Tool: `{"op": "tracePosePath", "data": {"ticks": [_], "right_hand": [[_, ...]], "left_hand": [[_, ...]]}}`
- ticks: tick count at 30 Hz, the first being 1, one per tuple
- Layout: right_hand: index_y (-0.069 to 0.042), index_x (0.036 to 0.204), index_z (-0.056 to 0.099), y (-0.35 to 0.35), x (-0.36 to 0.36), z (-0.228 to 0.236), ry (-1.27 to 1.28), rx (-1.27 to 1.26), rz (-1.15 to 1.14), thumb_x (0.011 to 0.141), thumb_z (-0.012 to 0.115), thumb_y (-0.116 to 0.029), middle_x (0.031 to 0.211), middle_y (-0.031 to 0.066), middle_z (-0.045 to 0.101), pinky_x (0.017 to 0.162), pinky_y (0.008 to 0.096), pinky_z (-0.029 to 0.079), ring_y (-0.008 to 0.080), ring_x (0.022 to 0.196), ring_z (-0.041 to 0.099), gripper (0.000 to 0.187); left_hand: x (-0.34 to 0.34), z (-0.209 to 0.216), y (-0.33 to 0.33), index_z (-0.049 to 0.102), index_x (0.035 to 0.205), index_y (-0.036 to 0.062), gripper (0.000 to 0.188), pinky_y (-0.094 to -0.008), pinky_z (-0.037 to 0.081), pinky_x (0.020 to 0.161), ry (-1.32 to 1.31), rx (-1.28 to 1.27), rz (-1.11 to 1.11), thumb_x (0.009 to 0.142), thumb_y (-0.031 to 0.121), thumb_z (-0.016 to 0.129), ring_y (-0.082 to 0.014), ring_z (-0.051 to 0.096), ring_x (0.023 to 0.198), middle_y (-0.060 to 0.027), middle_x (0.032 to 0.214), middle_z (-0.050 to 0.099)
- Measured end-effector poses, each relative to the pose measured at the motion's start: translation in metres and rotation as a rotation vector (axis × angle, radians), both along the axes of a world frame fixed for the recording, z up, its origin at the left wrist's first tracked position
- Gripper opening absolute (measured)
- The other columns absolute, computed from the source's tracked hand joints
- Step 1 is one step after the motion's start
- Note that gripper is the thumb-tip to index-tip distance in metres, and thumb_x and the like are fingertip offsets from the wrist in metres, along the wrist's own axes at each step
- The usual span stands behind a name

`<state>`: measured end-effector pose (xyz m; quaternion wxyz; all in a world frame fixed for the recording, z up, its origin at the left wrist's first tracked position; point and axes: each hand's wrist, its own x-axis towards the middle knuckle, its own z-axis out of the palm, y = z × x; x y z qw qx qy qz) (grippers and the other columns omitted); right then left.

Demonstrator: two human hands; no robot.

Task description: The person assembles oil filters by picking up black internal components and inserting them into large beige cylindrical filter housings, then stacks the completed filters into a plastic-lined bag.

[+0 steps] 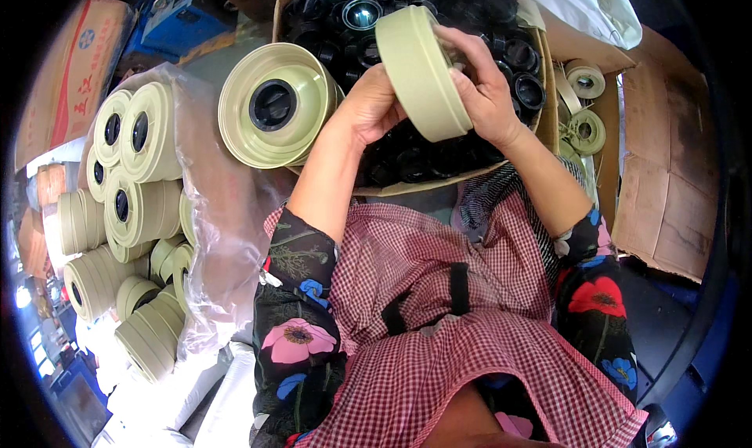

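Observation:
Between my two hands I hold a pale green, round plastic housing (pixel 427 76), tilted on its side above a box of black parts. My left hand (pixel 374 107) supports it from the left and below, its fingers partly hidden behind it. My right hand (pixel 486 92) grips the right rim, with the thumb on the edge and the fingers over the far side. Left of my left forearm is another pale green housing (pixel 235 123), open side up, with a black round insert (pixel 272 105) in its centre.
The cardboard box (pixel 427 183) is full of black plastic rings or caps (pixel 529 92). Many pale green housings (pixel 145 162) are stacked in a clear plastic bag (pixel 223 244) at left. At right, a carton (pixel 666 150) stands beside more green ring pieces (pixel 586 131). A blue machine (pixel 188 17) is at far left.

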<state>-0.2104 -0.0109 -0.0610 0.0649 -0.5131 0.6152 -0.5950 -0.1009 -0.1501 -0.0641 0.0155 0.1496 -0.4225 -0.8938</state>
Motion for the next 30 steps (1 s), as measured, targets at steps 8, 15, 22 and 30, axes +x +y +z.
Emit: {"op": "tracePosePath", "data": {"ticks": [8, 15, 22, 30], "right_hand": [[-0.004, 0.112, 0.056, 0.007, -0.002, -0.01, -0.124, 0.126, -0.081, 0.087, 0.053, -0.033, 0.091, 0.013, 0.054, 0.071, 0.0281, 0.045, 0.0178, 0.078, 0.054, 0.038], [-0.002, 0.067, 0.063, 0.014, -0.037, 0.009, -0.541, 1.09, 0.034, 0.09, 0.037, -0.051, 0.046, 0.0051, 0.048, 0.044, 0.0255, 0.038, 0.016, 0.037, 0.042, 0.06], [-0.005, 0.068, 0.06, 0.005, -0.037, 0.006, -0.742, 0.616, -0.209, 0.088, 0.046, -0.049, 0.049, -0.0007, 0.045, 0.039, 0.0249, 0.033, 0.0099, 0.04, 0.038, 0.051], [0.003, 0.08, 0.062, 0.031, -0.04, 0.017, -0.535, 0.627, -0.031, 0.092, 0.043, -0.044, 0.065, 0.0081, 0.058, 0.055, 0.0301, 0.045, 0.0159, 0.054, 0.052, 0.053]], "left_hand": [[-0.004, 0.001, 0.016, 0.053, 0.112, -0.0022, 0.043, -0.0293, 0.056, 0.065, -0.08, 0.022, 0.024, 0.086, 0.031, 0.061, -0.0181, 0.065, 0.08, -0.0105, 0.095, 0.063], [0.001, -0.004, 0.01, 0.047, 0.118, -0.0057, 0.054, -0.0258, 0.051, 0.061, -0.001, -0.595, 0.032, 0.085, 0.036, 0.06, -0.0147, 0.062, 0.073, -0.0111, 0.089, 0.061], [0.032, 0.015, -0.002, 0.053, 0.112, -0.003, 0.031, -0.03, 0.046, 0.081, 0.101, -1.247, 0.084, 0.086, 0.014, 0.051, -0.0186, 0.058, 0.093, -0.012, 0.106, 0.062], [0.075, 0.107, -0.039, 0.051, 0.121, -0.0009, 0.049, -0.0368, 0.044, 0.085, -0.616, -1.73, 0.228, 0.082, 0.029, 0.061, -0.0301, 0.058, 0.094, -0.0177, 0.1, 0.061]]}}
